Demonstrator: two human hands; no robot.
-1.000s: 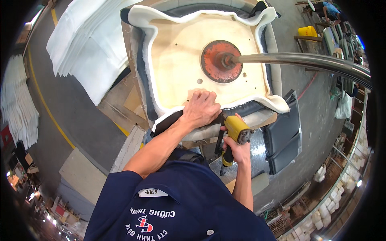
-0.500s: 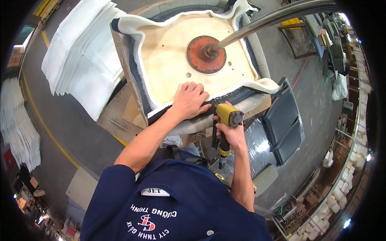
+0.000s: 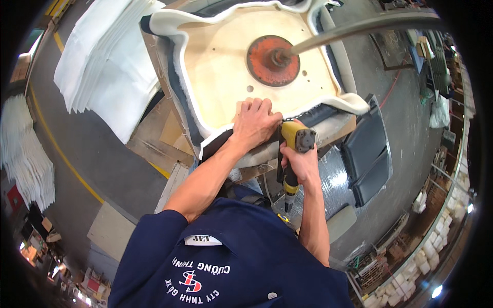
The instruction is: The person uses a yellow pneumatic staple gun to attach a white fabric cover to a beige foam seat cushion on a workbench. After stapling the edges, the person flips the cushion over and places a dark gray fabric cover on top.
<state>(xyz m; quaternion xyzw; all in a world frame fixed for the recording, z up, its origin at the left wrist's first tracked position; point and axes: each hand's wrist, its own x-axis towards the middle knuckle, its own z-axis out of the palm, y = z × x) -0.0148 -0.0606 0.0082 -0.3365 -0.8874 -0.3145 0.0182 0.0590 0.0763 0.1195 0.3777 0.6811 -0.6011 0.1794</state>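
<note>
My right hand (image 3: 302, 163) grips a yellow and black pneumatic staple gun (image 3: 298, 137). Its nose points at the near edge of a plywood seat panel (image 3: 221, 77), right beside my left fingers. My left hand (image 3: 257, 120) is closed over that same edge, its curled fingers pressing the black cover (image 3: 218, 142) onto the wood; the fingertips are partly hidden. White padding (image 3: 187, 87) curls up around the panel's rim. To the right of the gun, the black cover (image 3: 321, 114) is folded over the near edge with a row of small marks along it.
A round red plate (image 3: 273, 60) on a metal rod (image 3: 354, 32) bears on the panel from above. At left hang stacked white sheets (image 3: 115, 66). Black upholstered pads (image 3: 367, 159) lie at right on a plastic-wrapped surface (image 3: 334, 177).
The panel and the stacked sheets sit slightly differently in the view, which has shifted. The staple gun's nose has come up close against the panel edge beside my left fingers. Both grips stay the same.
</note>
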